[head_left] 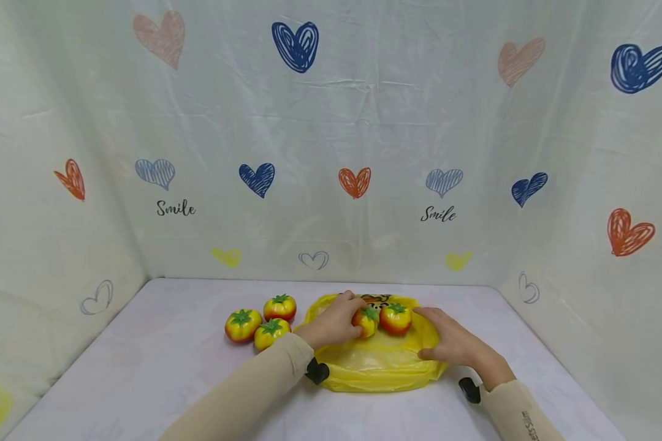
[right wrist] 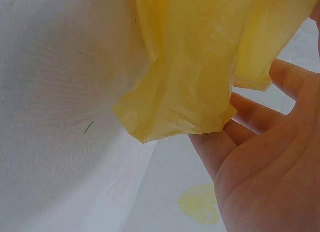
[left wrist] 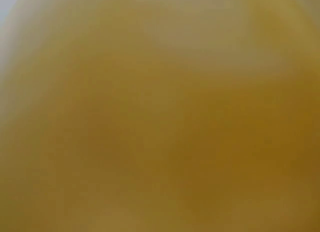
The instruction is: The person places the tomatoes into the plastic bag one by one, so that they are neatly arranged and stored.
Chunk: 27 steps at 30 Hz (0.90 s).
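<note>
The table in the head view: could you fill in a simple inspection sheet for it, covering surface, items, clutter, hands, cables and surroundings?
Surface: pale table, faintly patterned.
Job's things: yellow bag lying on the table; three tomato-like fruits to its left; a fourth fruit and a fifth fruit at the bag, whether inside or on top is unclear.
Clutter: nothing seen.
Grippers: bare hands; left hand holds the fifth fruit, right hand is spread at the bag's right edge. The left wrist view is too blurred to help.
Cables: nothing seen.
Surroundings: pale sheeting printed with hearts and "Smile".
</note>
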Available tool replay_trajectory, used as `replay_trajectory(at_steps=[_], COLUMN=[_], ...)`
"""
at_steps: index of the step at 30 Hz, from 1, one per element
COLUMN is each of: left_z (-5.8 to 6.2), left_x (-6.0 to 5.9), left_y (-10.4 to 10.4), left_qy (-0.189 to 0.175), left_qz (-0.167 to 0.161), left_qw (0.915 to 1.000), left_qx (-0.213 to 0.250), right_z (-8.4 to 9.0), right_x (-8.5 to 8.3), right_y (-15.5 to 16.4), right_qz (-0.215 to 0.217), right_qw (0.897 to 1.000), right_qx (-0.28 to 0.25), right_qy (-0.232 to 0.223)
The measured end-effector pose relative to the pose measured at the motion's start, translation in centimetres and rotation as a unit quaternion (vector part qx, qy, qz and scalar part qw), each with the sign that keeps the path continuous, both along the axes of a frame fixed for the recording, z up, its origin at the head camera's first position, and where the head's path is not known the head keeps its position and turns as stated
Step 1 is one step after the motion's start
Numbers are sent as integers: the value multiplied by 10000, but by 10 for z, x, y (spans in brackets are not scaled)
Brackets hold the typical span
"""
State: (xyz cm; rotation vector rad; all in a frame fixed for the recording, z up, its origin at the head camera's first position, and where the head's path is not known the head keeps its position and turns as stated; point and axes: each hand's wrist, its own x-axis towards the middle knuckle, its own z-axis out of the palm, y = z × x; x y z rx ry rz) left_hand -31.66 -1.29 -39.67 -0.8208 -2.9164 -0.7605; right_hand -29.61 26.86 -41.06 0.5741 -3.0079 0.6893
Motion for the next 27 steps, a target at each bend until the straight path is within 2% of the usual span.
replay_trajectory(at_steps=[7, 14, 22, 27], left_z=[2, 1, 3, 3], left_x=[0, -1, -2, -3], left_y=[-1, 1, 2, 1], left_qy=[-32, 360, 327, 429], left_qz=[69, -72, 52, 2], left_qw=[10000, 9988, 9988, 9983], left_qx=[18, -316, -359, -401], right_z=[2, 0, 0, -1], right_x=[1, -1, -2, -1], right_y=[-1, 0, 0, 1], right_qz=[61, 46, 84, 58], right_qw=[10000, 10000, 9999, 10000], right_qx=[-1, -12, -38, -61], right_qy=[16, 2, 61, 31])
